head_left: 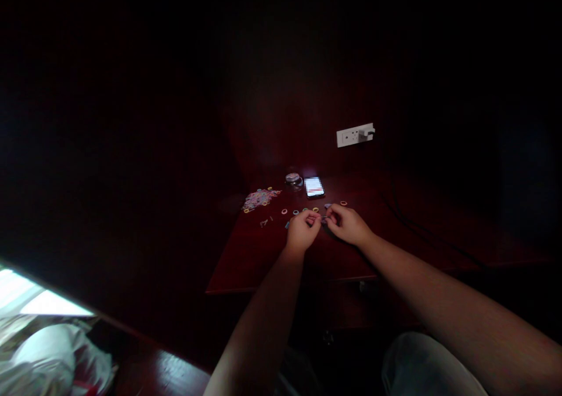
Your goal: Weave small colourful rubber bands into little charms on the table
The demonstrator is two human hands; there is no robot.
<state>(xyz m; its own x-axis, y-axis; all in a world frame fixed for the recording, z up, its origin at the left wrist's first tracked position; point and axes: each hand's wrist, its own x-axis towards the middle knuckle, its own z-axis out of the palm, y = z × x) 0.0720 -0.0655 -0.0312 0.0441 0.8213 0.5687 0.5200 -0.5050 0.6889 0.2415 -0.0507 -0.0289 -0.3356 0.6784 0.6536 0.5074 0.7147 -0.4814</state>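
Bare forearms (425, 284) closest, stretched over the dark red table (241, 267). Left hand (304, 230) and right hand (349, 225) almost fingertip to fingertip, apparently pinching a small dim piece (324, 219), too unclear to name. Held directly between both hands, long axis seemingly sideways, equally near each. Just beyond: coloured rings (315, 210); farther left, a multicoloured heap (261, 198).

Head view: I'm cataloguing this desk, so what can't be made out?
All in the head view:
Small thin item between the bare left hand and right hand: tiny, and they partly cover it.
Black rectangular phone: screen content hidden by pixelation.
Loose pile of small pastel pieces: too small to count.
Small round glassy container: contents too small and dim.
Pale fabric, lower left: cut off by the picture's edges.
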